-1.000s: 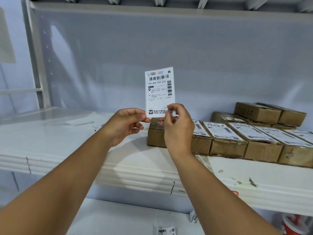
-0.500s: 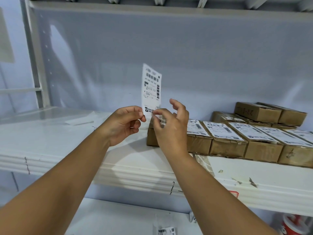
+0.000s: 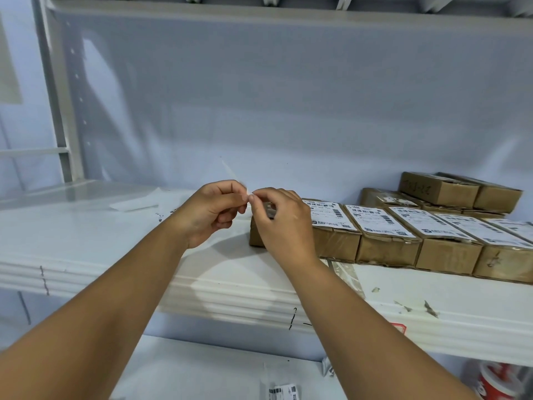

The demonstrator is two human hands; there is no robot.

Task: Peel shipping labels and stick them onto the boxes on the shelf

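Shelf (image 3: 86,241): white and broad, running across the view at chest height, carrying everything named below.
Loose sheet (image 3: 135,202): pale paper lying flat on the shelf, well left of the hands.
Left hand (image 3: 213,210): fingers curled in, with thumb and forefinger pinching the lower end of the label; the palm faces right.
Left arm: bare, reaching up from the lower left corner, with the wrist above the shelf's front lip.
Label (image 3: 236,179): held in the air above the shelf between the two hands. It is turned almost edge-on to the camera (only a faint, thin streak shows), its long axis rising up and to the left from the pinch.
Right hand (image 3: 281,223): thumb and forefinger tips are closed on the same lower end of the label, right against the left fingertips; the other fingers are loosely bent, and the back of the hand faces the camera.
Right arm: bare, coming up from the lower right.
Nearest box (image 3: 256,235): brown, directly behind the right hand, its top mostly hidden.
Labelled boxes (image 3: 389,246): a row side by side to the right, with white labels on top.
Stacked boxes (image 3: 438,189): behind the row, at the back right.
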